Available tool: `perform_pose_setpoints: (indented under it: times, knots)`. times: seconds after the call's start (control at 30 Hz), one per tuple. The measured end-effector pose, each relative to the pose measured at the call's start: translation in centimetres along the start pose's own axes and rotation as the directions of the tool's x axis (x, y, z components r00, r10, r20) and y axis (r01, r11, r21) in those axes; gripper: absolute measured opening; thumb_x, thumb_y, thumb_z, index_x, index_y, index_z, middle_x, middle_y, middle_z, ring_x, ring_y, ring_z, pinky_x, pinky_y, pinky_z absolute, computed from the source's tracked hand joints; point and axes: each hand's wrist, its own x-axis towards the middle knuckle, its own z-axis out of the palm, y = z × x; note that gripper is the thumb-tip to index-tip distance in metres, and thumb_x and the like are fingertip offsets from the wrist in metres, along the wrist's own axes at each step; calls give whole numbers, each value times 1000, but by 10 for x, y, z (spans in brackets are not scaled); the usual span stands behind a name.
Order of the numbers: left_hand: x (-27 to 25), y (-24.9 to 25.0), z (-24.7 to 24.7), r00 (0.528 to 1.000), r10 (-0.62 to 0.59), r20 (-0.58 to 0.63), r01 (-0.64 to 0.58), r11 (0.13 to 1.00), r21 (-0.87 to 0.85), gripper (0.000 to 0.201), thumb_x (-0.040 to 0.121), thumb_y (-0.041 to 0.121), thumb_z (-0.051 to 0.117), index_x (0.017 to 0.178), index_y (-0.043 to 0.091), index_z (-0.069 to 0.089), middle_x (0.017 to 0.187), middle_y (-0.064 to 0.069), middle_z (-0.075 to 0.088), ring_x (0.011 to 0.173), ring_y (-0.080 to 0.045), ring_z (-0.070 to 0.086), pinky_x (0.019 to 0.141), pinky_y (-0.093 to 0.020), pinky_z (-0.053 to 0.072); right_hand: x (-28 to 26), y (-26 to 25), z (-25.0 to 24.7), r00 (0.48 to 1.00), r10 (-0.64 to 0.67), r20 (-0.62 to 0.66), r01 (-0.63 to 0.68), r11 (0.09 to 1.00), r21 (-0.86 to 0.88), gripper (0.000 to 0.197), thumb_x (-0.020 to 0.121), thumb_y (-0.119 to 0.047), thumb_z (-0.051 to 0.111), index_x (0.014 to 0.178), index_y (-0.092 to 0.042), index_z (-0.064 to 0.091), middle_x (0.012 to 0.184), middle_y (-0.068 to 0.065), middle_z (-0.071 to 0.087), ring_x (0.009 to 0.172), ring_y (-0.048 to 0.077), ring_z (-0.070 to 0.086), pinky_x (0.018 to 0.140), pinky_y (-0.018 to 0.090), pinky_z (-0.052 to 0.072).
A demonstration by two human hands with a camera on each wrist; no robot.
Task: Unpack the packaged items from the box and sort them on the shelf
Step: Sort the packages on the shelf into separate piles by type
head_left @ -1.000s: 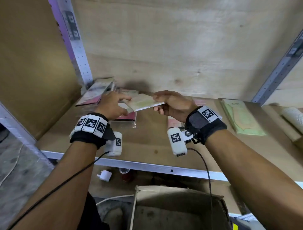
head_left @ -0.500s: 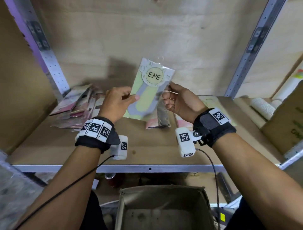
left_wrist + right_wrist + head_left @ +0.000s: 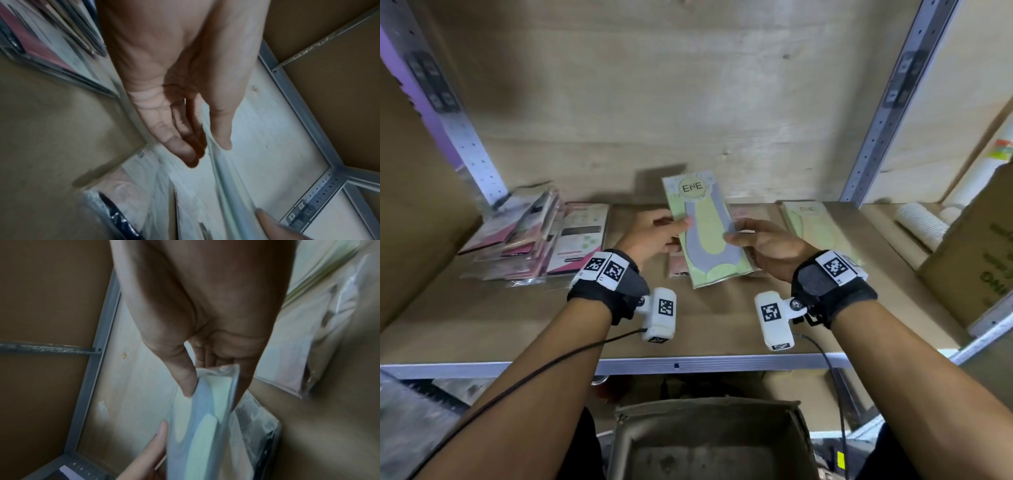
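A green and grey sock packet [image 3: 707,233] marked ENE is held face-up above the middle of the wooden shelf [image 3: 482,325]. My left hand [image 3: 654,234] pinches its left edge, thumb on top and fingers beneath. The right hand [image 3: 760,243] pinches the right edge the same way. In the left wrist view the packet [image 3: 224,170] shows edge-on between thumb and fingers. Seen from the right wrist, the packet [image 3: 205,418] sits between thumb and fingers. A matching green packet [image 3: 811,226] lies on the shelf to the right. The open cardboard box [image 3: 709,442] stands below the shelf edge.
A fanned pile of pink and white packets [image 3: 534,240] lies at the shelf's left. More pink packets [image 3: 678,269] lie under the held one. White rolls [image 3: 921,226] and a brown carton [image 3: 983,253] fill the right. Grey metal uprights [image 3: 893,99] frame the bay.
The packet went from flat and low over the shelf to raised upright, and has now come down and tilted flatter over the shelf's middle. Both hands keep their hold. The head view shifted rightward.
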Motion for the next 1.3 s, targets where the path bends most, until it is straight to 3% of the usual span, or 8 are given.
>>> perform_pose_setpoints:
  times: [0.17,0.3,0.5,0.7,0.8,0.93,1.07,1.3]
  knots:
    - [17,2,-8,990,-15,-139,-3,992,-126,37,87,42,74,113,15,70,104,-4,78,91,-16,76,76,-28,61,-7,8,-21,997,60,49,-54,991,-121,7,94,1,60,100,-3,58,96,13,65,83,25,64,69,27,57]
    - [22,-8,-15,980,-49,-193,49,999,-7,43,87,48,72,107,9,74,98,-7,79,94,-23,74,85,-38,60,-13,14,-31,991,67,113,-40,974,-224,6,93,0,62,95,-4,59,90,8,65,80,18,62,70,19,52]
    - [19,-11,-6,972,41,-230,-8,990,140,33,88,38,74,98,6,77,77,3,76,66,-9,69,48,-15,49,-20,24,-39,994,81,73,-54,949,-311,8,92,-6,66,99,-9,62,94,7,66,89,20,59,85,26,44]
    - [12,0,16,902,298,-312,-168,909,381,30,92,30,71,81,3,76,69,-5,71,46,4,56,39,-6,34,-20,26,-47,999,15,40,6,872,-490,6,93,-13,66,99,-11,63,84,1,70,81,19,63,80,32,49]
    - [9,6,23,897,267,-352,-151,934,324,33,92,40,69,85,8,76,77,-2,75,58,-2,62,47,-5,40,-25,26,-56,998,-43,49,60,901,-430,4,95,-6,61,96,-4,58,58,-14,56,61,9,48,65,22,37]
    - [4,12,42,997,-26,-73,17,992,-128,46,90,49,68,108,6,67,94,-16,77,83,-27,77,68,-28,62,-33,19,-67,987,-152,-61,126,943,-307,4,96,-2,58,96,1,57,74,3,56,69,11,51,67,20,38]
    - [-1,1,74,970,-52,237,61,998,-30,42,84,36,80,111,7,66,96,-19,76,85,-31,77,72,-30,62,-37,16,-82,969,-102,-225,85,993,-87,11,96,4,53,101,-4,60,90,12,64,75,19,62,57,18,49]
    - [11,-1,124,971,-65,228,66,998,6,13,82,0,79,86,5,68,78,-13,72,65,-21,73,64,-31,64,-17,27,-119,903,-58,-426,-21,984,-177,23,90,2,60,112,-1,66,86,9,65,65,14,60,52,21,46]
